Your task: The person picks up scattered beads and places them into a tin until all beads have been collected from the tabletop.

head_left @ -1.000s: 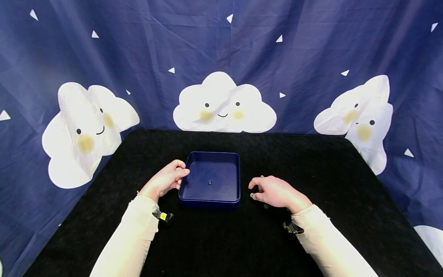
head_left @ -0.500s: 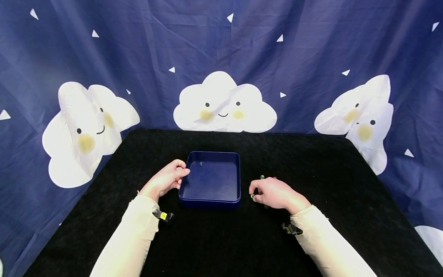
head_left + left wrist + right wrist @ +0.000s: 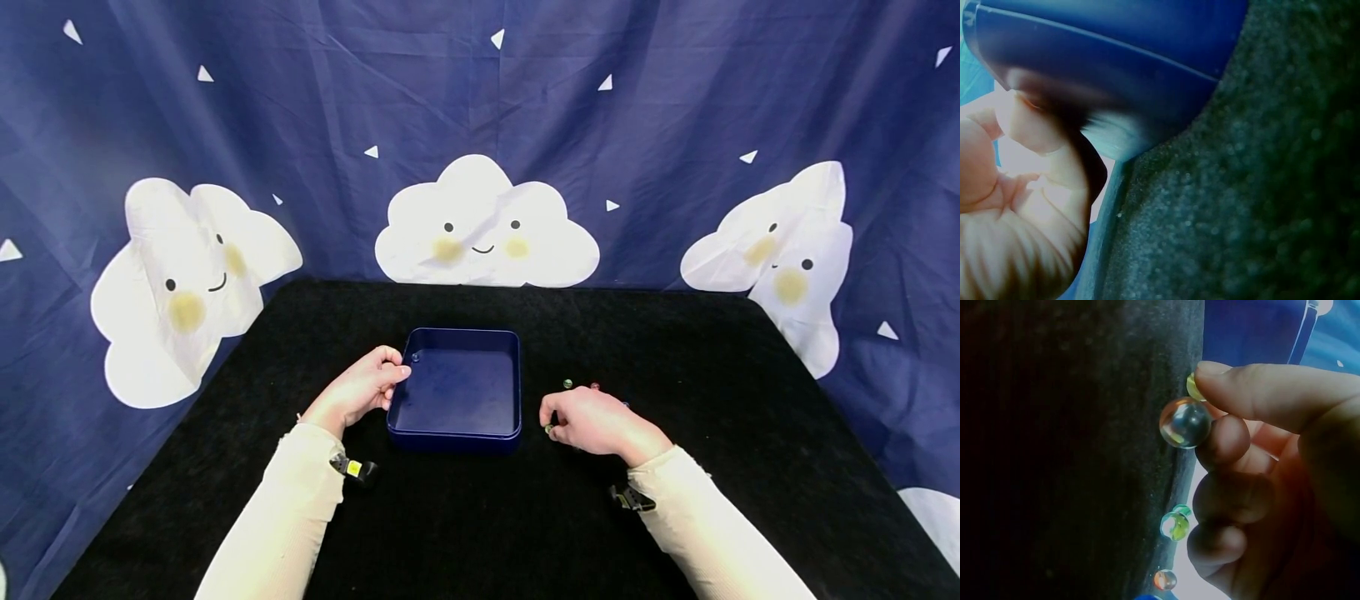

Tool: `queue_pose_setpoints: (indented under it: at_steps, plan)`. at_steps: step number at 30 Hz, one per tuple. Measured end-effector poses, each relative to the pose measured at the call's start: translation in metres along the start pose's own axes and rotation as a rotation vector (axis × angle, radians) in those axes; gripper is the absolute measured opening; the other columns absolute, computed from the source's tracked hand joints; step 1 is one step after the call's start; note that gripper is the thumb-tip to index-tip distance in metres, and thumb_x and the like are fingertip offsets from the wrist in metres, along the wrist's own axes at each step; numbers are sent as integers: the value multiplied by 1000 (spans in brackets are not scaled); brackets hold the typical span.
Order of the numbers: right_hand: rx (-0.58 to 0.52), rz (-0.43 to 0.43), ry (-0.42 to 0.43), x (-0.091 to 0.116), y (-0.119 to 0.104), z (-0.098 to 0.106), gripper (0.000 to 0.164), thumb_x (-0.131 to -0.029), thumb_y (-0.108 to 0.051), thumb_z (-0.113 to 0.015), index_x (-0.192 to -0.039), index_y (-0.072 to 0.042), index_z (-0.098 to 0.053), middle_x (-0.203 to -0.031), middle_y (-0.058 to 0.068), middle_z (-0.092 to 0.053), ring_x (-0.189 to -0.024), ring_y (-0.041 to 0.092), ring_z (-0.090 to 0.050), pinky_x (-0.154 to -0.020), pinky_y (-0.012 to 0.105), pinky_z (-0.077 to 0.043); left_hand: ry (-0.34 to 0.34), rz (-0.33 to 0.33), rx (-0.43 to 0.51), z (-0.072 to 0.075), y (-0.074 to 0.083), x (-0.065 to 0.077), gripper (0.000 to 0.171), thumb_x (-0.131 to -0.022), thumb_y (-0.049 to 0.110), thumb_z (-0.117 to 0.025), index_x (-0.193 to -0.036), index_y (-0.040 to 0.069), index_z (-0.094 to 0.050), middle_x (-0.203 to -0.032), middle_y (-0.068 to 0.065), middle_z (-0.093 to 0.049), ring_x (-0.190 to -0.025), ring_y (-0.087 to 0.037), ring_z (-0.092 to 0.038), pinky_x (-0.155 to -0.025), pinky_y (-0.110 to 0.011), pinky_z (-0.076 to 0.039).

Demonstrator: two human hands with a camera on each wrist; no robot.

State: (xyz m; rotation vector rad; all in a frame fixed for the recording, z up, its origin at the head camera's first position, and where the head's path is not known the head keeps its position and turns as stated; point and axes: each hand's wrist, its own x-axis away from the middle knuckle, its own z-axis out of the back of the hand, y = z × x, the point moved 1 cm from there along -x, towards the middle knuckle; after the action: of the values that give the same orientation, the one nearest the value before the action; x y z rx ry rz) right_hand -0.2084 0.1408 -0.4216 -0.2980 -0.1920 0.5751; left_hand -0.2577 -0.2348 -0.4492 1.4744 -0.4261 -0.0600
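Note:
My left hand (image 3: pixel 360 387) grips the left wall of a square, open-topped dark blue box (image 3: pixel 453 435), thumb over the rim. Inside the box, a small clear marble (image 3: pixel 416 357) sits near the left wall. To the right of the box, my right hand (image 3: pixel 592 421) is low over the cloth, and its thumb and index finger pinch a yellow-green marble (image 3: pixel 1194 388), partly hidden by the thumb. Close by the fingers is a clear marble (image 3: pixel 1185 422) with an orange streak. Beyond the curled fingers lie a green-and-yellow marble (image 3: pixel 1175 525) and an orange-tinted marble (image 3: pixel 1165 580).
Black cloth (image 3: pixel 465 533) covers the table. Behind the right hand are a green marble (image 3: pixel 567 383) and a red marble (image 3: pixel 595 386). A dark blue curtain (image 3: pixel 555 108) with smiling white clouds hangs behind the table.
The marble in the box has rolled from near the middle to the left wall. My right hand has lowered slightly, its thumb and index finger closing on the yellow-green marble. The left hand stays put.

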Motion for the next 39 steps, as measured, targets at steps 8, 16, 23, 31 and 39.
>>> queue_pose_setpoints:
  at_steps: [8,16,23,31,39]
  plan:
    - [-66,58,18,5,-3,8,17,-88,-18,-75,-89,-30,-64,-66,-17,-52,-61,2,-50,-76,38,-46,-4,-1,3,0,1,0,26,-101,11,-59,-115,6,-37,-73,-1,-46,-60,-11,-46,-52,-24,-47]
    - [-181,104,86,5,-14,25,15,-90,-19,-71,-94,-30,-63,-64,-15,-53,-50,1,-55,-58,28,-47,-4,-11,10,0,2,1,28,-101,11,-59,-116,4,-36,-73,-1,-47,-60,-12,-46,-52,-24,-46]
    - [-162,142,154,0,-26,30,15,-90,-19,-72,-98,-28,-64,-64,-17,-50,-54,1,-50,-58,27,-45,-2,-7,13,-1,0,0,27,-101,11,-59,-115,5,-37,-74,-1,-47,-60,-11,-46,-52,-24,-47]
    - [-162,177,188,-5,-35,30,14,-91,-20,-73,-100,-26,-66,-65,-16,-49,-56,1,-47,-59,27,-45,-1,-7,11,0,0,0,27,-100,11,-59,-115,5,-37,-74,-2,-47,-59,-10,-46,-52,-23,-47]
    - [-153,182,198,-9,-39,30,13,-92,-20,-72,-103,-25,-67,-65,-17,-49,-59,2,-48,-62,27,-46,-1,-12,11,0,-2,0,27,-100,11,-59,-114,5,-37,-73,0,-46,-60,-11,-45,-51,-23,-45]
